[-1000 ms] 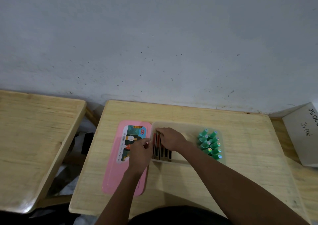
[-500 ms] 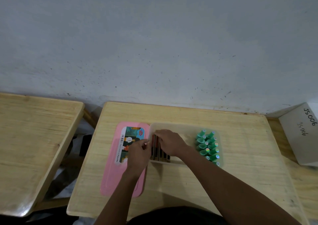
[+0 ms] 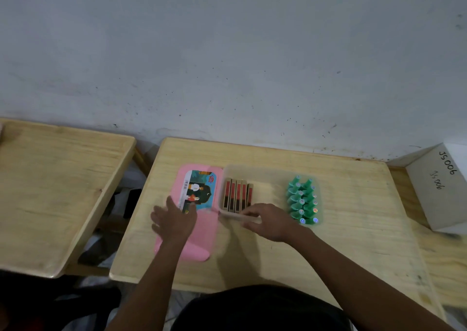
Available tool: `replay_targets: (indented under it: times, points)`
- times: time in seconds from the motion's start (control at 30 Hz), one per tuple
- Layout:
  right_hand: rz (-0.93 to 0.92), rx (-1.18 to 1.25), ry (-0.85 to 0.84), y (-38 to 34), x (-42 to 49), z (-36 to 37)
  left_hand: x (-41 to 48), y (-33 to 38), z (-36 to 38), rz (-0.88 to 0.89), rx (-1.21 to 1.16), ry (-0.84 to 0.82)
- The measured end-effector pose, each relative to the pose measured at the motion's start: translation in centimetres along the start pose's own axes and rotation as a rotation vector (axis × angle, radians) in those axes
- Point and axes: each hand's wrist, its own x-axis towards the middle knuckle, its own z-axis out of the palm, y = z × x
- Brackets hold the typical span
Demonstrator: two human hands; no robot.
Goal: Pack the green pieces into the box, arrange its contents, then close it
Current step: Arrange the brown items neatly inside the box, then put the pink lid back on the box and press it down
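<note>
inside clear box (image 3: 270,172) green pieces (image 3: 303,199) stand in two rows; left hand (image 3: 174,219) flat on pink lid (image 3: 202,237), right hand (image 3: 271,220) grips box rim.

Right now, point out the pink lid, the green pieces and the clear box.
pink lid (image 3: 202,239): head view, bare pink near end.
green pieces (image 3: 302,199): head view, middle of the cluster.
clear box (image 3: 267,172): head view, far rim.

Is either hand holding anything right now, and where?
Right hand grips the clear box at its near rim. Left hand lies flat on the pink lid, not gripping.
</note>
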Motion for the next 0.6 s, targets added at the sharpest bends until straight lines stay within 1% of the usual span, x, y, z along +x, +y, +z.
replay_targets:
  times: [0.07, 0.13, 0.27, 0.37, 0.43, 0.47, 0.53, 0.6]
  points:
    - [-0.010, -0.028, 0.062, 0.1, -0.6, 0.5, -0.4, -1.6, 0.2, -0.091, -0.015, -0.037]
    - [-0.014, -0.037, 0.115, -0.2, -0.8, 0.6, -0.8, -2.3, 0.4, -0.076, -0.019, -0.016]
    - [0.017, -0.045, 0.149, -0.8, -0.9, 1.0, -1.5, -1.8, -0.1, -0.051, -0.033, -0.009]
    - [0.032, -0.065, 0.168, -1.1, -1.0, 1.3, -1.7, -1.5, -0.8, -0.153, -0.099, -0.040]
    - [0.047, -0.079, 0.167, -1.4, -1.2, 1.3, -1.5, -1.7, -1.4, -0.215, -0.185, -0.061]
    - [0.056, -0.076, 0.156, -1.6, -1.2, 1.2, -1.5, -1.8, -1.7, -0.206, -0.254, -0.067]
    - [0.062, -0.055, 0.109, -1.8, -1.4, 0.7, -1.6, -1.5, -2.8, -0.123, -0.384, -0.062]
    - [0.058, 0.001, 0.059, -1.9, -1.5, 0.0, -2.2, -0.2, -4.5, 0.022, -0.375, -0.012]
